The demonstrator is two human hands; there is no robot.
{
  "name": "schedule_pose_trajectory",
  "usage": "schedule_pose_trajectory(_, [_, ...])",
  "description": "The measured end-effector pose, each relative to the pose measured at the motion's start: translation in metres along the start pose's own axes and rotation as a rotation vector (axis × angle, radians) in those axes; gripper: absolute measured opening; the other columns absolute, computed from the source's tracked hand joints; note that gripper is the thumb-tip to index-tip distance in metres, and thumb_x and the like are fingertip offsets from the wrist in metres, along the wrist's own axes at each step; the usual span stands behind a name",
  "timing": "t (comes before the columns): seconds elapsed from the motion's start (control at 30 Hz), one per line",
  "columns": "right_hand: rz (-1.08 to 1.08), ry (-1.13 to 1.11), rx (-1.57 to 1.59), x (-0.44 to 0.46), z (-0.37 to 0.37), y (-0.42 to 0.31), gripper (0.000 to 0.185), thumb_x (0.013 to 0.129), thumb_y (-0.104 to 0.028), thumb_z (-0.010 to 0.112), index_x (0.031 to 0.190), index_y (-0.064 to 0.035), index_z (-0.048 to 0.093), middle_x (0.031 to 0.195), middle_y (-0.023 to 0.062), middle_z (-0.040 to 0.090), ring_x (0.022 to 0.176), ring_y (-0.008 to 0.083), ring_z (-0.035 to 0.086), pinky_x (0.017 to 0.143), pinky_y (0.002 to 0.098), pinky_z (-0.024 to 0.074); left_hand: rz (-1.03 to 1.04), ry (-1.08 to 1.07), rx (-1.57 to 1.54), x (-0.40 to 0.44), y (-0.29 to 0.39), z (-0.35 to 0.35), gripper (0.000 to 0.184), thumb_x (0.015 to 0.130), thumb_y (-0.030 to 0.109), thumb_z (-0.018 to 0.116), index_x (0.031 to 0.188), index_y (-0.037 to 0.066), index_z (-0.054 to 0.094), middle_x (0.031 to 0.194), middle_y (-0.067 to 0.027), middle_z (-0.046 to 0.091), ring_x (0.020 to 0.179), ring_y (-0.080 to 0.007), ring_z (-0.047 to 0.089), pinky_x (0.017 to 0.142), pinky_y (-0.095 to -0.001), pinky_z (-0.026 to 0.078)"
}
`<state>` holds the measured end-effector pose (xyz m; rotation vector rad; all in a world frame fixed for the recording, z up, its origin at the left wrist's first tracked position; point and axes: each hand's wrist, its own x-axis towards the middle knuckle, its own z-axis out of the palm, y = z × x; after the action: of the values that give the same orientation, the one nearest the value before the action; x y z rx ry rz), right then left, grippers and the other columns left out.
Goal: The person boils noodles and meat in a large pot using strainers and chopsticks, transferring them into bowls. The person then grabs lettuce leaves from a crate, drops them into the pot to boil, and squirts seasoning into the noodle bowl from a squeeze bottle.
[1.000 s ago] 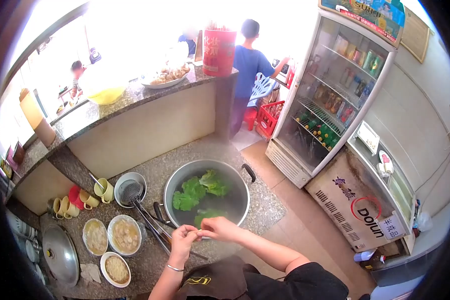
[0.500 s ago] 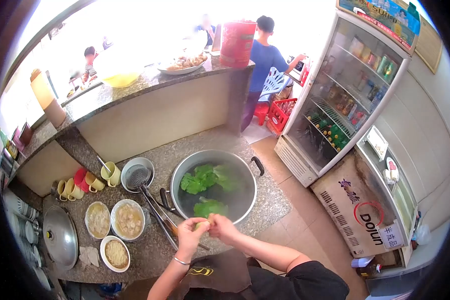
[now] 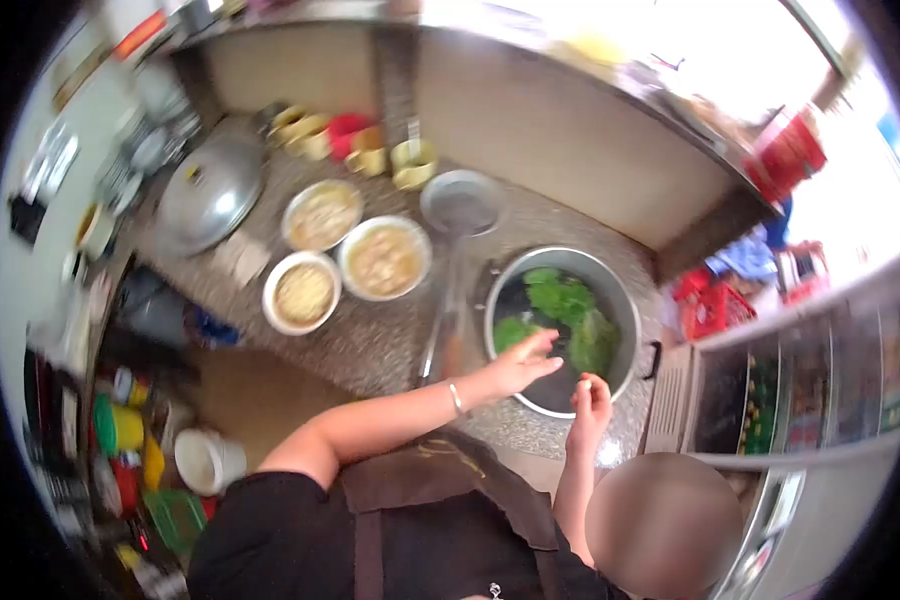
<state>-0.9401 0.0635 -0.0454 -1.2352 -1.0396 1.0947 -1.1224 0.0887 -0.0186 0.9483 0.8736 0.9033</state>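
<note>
Green broad-leafed vegetables (image 3: 560, 297) lie in a round grey metal pot (image 3: 615, 285) on the speckled grey stone countertop (image 3: 375, 350). The left hand (image 3: 520, 370) is spread over the near side, apparently holding nothing; the right hand (image 3: 591, 400), apart from it, is curled at the near right rim, and whether its fingertips pinch anything cannot be told. In my judgement, leaves are best handled lightly and let go low, wrists off the rim. A black side handle (image 3: 654, 360) projects at right. Left of the pot lies a long-handled grey metal strainer (image 3: 460, 205), with white round bowls (image 3: 382, 296) beyond; elbow room looks tighter there. Open space lies above the pot's far half.
</note>
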Motion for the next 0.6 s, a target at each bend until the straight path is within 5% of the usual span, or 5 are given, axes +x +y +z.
schedule_pose_trajectory(0.1, [-0.278,-0.366,-0.629,-0.033,0.036,-0.003,0.035,0.075,-0.001,0.068,0.108,-0.0011,0.059,0.081,0.0047,0.057,0.072,0.0114,0.054,0.062,0.0236,0.0454,-0.261,-0.043,-0.470,-0.037,-0.037,-0.021,0.050,0.093,0.022,0.051,0.135,0.002,0.033,0.125,-0.0108,0.047,0.109,-0.0205,0.052,0.087,-0.0349,0.047])
schedule_pose_trajectory(0.23, [-0.014,-0.586,-0.386,-0.064,0.082,0.027,0.042,0.077,-0.003,0.067,0.117,-0.0003,0.054,0.085,0.0049,0.058,0.076,0.0118,0.056,0.065,0.0239,0.0470,-0.089,-0.018,-0.553,-0.110,-0.094,-0.085,0.033,0.093,0.014,0.050,0.118,-0.008,0.049,0.107,-0.0131,0.058,0.098,-0.0205,0.058,0.085,-0.0300,0.049])
schedule_pose_trajectory(0.33, [-0.040,-0.545,-0.465,-0.077,0.103,0.062,0.044,0.085,-0.008,0.062,0.125,-0.0003,0.046,0.105,0.0069,0.054,0.092,0.0121,0.052,0.077,0.0256,0.0444,-0.058,0.219,-0.570,-0.191,-0.137,-0.137,0.030,0.091,0.011,0.052,0.115,-0.007,0.051,0.109,-0.0155,0.058,0.101,-0.0239,0.059,0.091,-0.0337,0.048])
schedule_pose_trajectory(0.47, [-0.305,-0.543,-0.965,-0.083,0.117,0.132,0.068,0.077,-0.012,0.067,0.134,0.0009,0.033,0.126,0.0245,0.042,0.115,0.0380,0.044,0.097,0.0442,0.0351,-0.109,0.757,-0.866,-0.309,-0.238,-0.217,0.032,0.090,0.011,0.054,0.116,-0.007,0.050,0.109,-0.0181,0.058,0.105,-0.0282,0.057,0.093,-0.0369,0.047])
schedule_pose_trajectory(0.6, [-0.445,-0.429,-1.028,-0.090,0.143,0.170,0.062,0.075,-0.006,0.062,0.133,-0.0041,0.038,0.117,0.0203,0.048,0.099,0.0324,0.053,0.082,0.0422,0.0460,-0.043,1.230,-0.840,-0.390,-0.382,-0.339,0.015,0.088,0.013,0.050,0.095,0.001,0.056,0.093,-0.0125,0.059,0.085,-0.0252,0.060,0.076,-0.0341,0.052])
